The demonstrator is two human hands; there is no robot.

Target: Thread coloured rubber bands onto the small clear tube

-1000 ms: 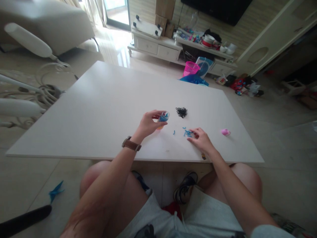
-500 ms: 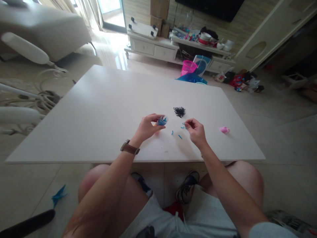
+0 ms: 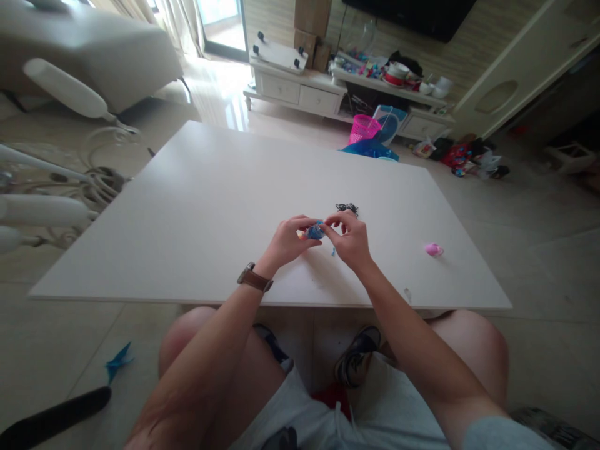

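Sitting at a white table (image 3: 234,181); gripping with the left hand (image 3: 287,240), and pinching with the right hand (image 3: 351,242) at the mouth of, a clear jar (image 3: 313,234), near side, cannot tell on what; with a black heap (image 3: 345,207) just farther, a pink item (image 3: 433,250) well right, blue pieces (image 3: 319,226) in the jar, one loose piece (image 3: 333,251) nearer
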